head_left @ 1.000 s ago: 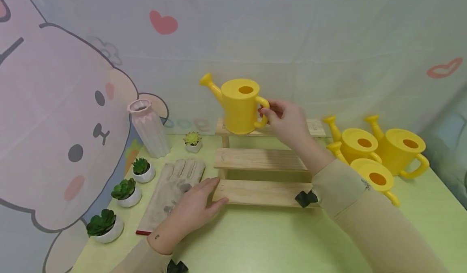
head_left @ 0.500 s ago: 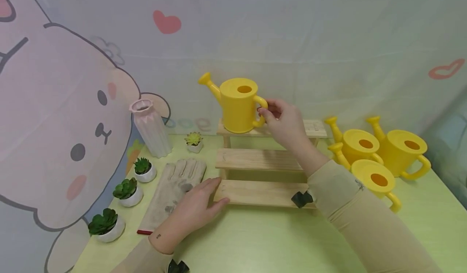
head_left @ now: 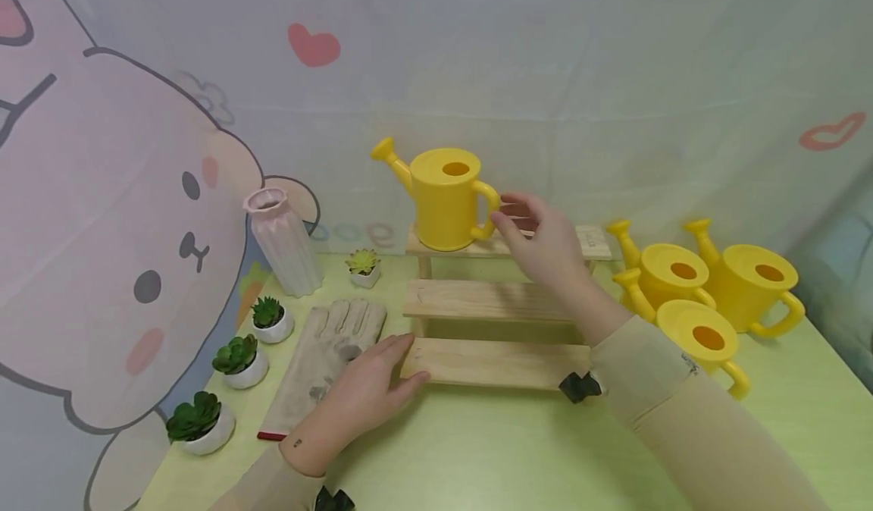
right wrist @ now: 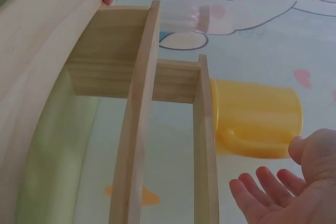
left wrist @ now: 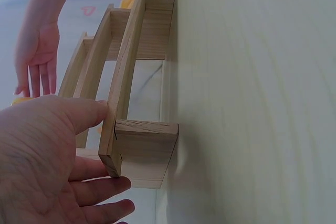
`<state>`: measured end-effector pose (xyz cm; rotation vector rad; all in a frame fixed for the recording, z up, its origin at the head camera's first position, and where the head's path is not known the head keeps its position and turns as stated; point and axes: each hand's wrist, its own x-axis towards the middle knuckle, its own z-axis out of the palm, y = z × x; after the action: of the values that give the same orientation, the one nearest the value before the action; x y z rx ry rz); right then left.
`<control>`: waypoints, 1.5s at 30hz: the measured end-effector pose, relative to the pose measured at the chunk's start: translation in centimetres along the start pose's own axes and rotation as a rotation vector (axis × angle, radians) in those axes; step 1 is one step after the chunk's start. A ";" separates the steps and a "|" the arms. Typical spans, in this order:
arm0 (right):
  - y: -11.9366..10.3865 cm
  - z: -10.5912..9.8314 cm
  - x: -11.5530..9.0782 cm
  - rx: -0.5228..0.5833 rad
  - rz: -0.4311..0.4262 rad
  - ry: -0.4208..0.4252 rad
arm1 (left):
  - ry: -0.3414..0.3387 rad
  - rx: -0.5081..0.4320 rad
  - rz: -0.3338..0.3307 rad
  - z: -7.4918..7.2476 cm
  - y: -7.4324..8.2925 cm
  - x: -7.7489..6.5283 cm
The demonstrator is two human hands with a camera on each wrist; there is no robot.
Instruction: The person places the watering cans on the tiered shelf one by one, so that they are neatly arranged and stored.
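Observation:
A yellow watering can (head_left: 445,204) stands upright at the left end of the top tier of a three-tier wooden plant stand (head_left: 496,363). Its spout points left and its handle faces right. My right hand (head_left: 542,242) is just right of that handle, fingers spread and apart from it; the right wrist view shows the same hand (right wrist: 294,190) beside the watering can (right wrist: 257,116). At the lowest tier's left end is my left hand (head_left: 364,386), holding the corner. In the left wrist view, this hand (left wrist: 47,156) has its thumb on the front edge and fingers around the board's end.
Three more yellow watering cans (head_left: 753,283) are grouped on the table (head_left: 505,450) right of the stand. To the left lie a pair of work gloves (head_left: 320,363), several potted succulents (head_left: 245,371) and a pink-white vase (head_left: 283,246). A printed cloth (head_left: 546,64) hangs behind.
My right hand has let go of the watering can's handle, its fingers opening and drawing slightly right. The can moved slightly left and now stands still. My left hand stays at the stand's corner.

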<state>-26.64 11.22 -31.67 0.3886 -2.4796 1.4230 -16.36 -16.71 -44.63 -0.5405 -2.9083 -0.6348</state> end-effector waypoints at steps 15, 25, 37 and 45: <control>2.4 -6.1 -7.6 -0.093 -0.098 0.123 | -0.001 -0.002 -0.002 -0.1 0.2 -0.1; 6.2 -9.5 -12.5 -0.230 -0.117 0.253 | -0.009 -0.009 -0.005 -0.1 0.1 -0.1; 10.7 -13.8 -17.7 -0.402 0.033 0.373 | -0.007 -0.011 0.002 -0.1 0.2 -0.1; 13.6 -15.1 -19.9 -0.402 0.165 0.307 | -0.018 -0.024 -0.010 0.0 0.2 -0.1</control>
<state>-11.55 32.99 -42.06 -0.1101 -2.4942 0.9131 -16.21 -16.60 -44.58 -0.5372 -2.9256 -0.6702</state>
